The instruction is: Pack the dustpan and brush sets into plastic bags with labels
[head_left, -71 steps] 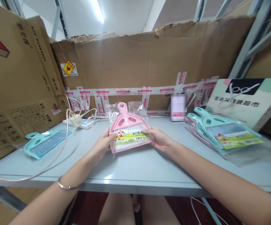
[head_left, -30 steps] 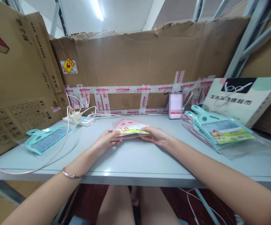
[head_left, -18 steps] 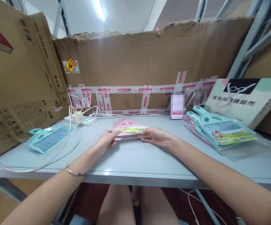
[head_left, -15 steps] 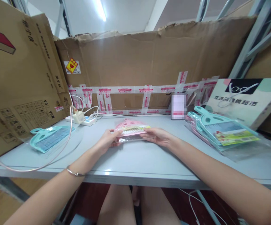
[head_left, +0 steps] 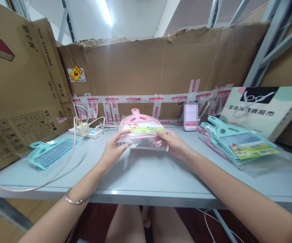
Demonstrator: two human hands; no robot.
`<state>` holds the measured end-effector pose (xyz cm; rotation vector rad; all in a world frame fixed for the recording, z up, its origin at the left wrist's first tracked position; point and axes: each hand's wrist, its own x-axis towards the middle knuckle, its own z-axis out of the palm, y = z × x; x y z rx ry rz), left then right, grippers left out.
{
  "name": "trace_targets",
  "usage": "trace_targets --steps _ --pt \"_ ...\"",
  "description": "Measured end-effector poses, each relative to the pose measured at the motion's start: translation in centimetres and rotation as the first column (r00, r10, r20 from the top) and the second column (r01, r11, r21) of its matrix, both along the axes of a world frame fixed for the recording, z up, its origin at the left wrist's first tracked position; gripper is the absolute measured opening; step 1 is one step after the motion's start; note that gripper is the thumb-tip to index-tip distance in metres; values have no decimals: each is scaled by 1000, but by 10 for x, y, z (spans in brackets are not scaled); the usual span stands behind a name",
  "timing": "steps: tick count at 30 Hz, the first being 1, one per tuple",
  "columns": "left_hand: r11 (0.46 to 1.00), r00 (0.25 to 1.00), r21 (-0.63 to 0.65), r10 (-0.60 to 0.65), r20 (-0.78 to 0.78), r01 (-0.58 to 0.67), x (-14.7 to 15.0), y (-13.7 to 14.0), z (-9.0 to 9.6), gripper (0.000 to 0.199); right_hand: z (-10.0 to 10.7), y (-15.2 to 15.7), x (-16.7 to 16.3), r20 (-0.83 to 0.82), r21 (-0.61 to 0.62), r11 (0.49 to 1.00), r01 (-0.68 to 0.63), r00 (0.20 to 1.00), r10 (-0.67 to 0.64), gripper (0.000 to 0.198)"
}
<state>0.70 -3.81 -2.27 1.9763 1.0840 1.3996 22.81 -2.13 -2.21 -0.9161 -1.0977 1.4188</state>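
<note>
A pink dustpan and brush set (head_left: pixel 139 118) in a clear plastic bag is held up above the middle of the table, its handle pointing away from me. Across its front runs a yellow-green label (head_left: pixel 146 129), with white bristles showing above it. My left hand (head_left: pixel 115 145) grips the bag's left edge, the thumb on top. On the other side my right hand (head_left: pixel 171 141) pinches the right lower corner. Clear film hangs loose between the two hands.
At the left lies a bagged turquoise dustpan set (head_left: pixel 52 153), beside a power strip (head_left: pixel 92 133) and a looping cable (head_left: pixel 67 165). Several bagged sets (head_left: pixel 242 141) are piled at the right, before a white printed box (head_left: pixel 259 108). A phone (head_left: pixel 191 116) leans against the cardboard (head_left: pixel 136 71).
Both hands have tilted the pink set up, so its face and handle now show more fully. The bag's lower edge has come into view. The other sets have stayed put.
</note>
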Motion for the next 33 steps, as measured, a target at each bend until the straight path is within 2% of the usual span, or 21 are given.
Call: trace_targets --steps 3,5,6,8,10,11,13,16,18,21,28,30,33 --pt "991 998 113 71 -2 -70 -2 -1 3 28 3 -3 3 -18 122 992 -8 1000 10 66" --pt "987 995 125 102 12 -103 -3 -1 2 26 3 -5 6 7 220 971 -94 995 95 90" --pt "987 993 112 112 25 -114 -3 0 2 27 3 -6 8 46 274 946 -172 985 166 94" --pt "989 990 71 128 52 -132 -3 1 1 30 2 -8 10 173 386 865 -321 946 274 91" --pt "989 989 41 136 63 -139 -3 2 1 33 -1 -7 11 320 468 802 -372 917 238 86" --pt "990 989 41 134 57 -136 -3 1 1 34 -2 -6 10 373 496 792 -356 911 176 82" --pt "991 993 70 114 28 -116 -2 0 2 35 -4 -3 9 392 552 798 -243 920 9 66" --pt "995 997 68 72 -2 -72 -1 -2 3 34 -6 0 6 288 609 793 1 931 -222 30" --pt "998 998 24 63 31 -64 0 -2 2 34 -6 1 6 235 637 763 114 913 -334 27" --pt "995 990 0 95 104 -96 2 -3 0 31 -6 0 4 207 662 732 162 899 -387 29" --pt "973 969 108 183 163 -202 1 -3 0 19 -17 -11 -8 186 635 762 128 932 -311 25" --pt "975 964 94 181 195 -202 0 -2 0 21 -22 -11 -9 163 626 768 138 939 -302 24" --pt "987 952 -5 158 261 -163 0 -1 -1 28 -27 -9 -8 98 590 790 165 957 -273 17"
